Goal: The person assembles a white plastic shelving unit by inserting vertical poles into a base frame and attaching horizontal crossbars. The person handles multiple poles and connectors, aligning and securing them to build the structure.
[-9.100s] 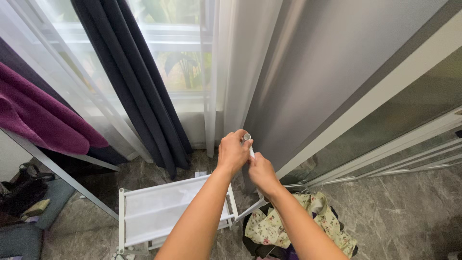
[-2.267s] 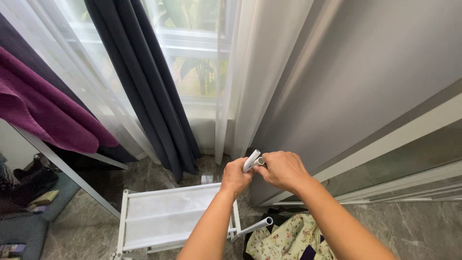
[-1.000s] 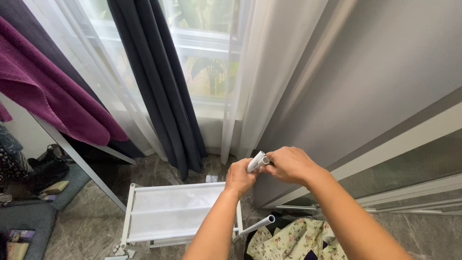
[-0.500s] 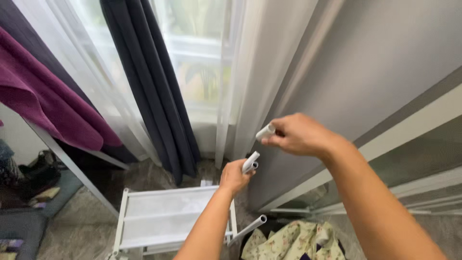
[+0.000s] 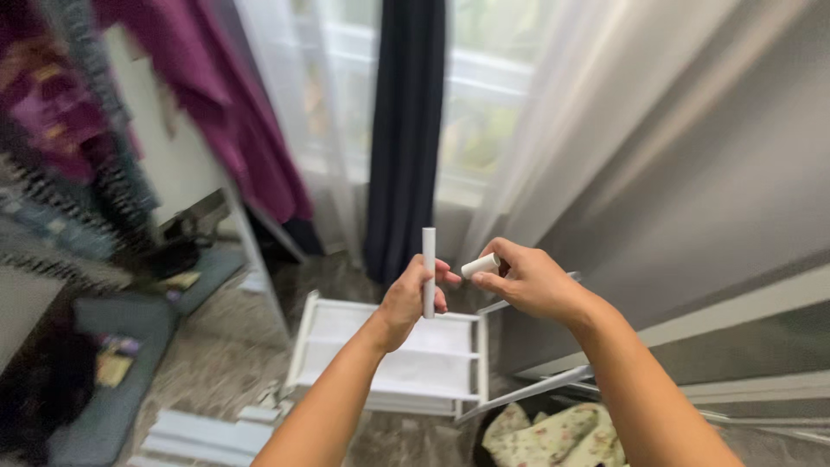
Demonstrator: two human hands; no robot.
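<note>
The left hand (image 5: 406,298) has its grip closed around a long white tube (image 5: 428,271), held upright just below the centre of the view, its top end rising clear above the fingers. The right hand (image 5: 527,281), at 3 o'clock from the left hand, pinches a short white tube (image 5: 481,265) between thumb and fingertips; this piece lies tilted, its free end pointing toward 10 o'clock at the long tube. The 2 tubes are near each other but apart, with a small gap between them.

Below both hands, at 6 o'clock, a white rack frame (image 5: 393,353) with slats lies flat on the grey marbled floor (image 5: 220,363). At 5 o'clock from the hands sits a bundle of floral cloth (image 5: 562,432). Loose white parts (image 5: 203,428) lie on the floor at 8 o'clock. Behind the hands, at 12 o'clock, a dark curtain (image 5: 406,130) hangs between sheer white curtains (image 5: 553,121) before a window. Purple fabric (image 5: 233,95) hangs at 10 o'clock, blurred.
</note>
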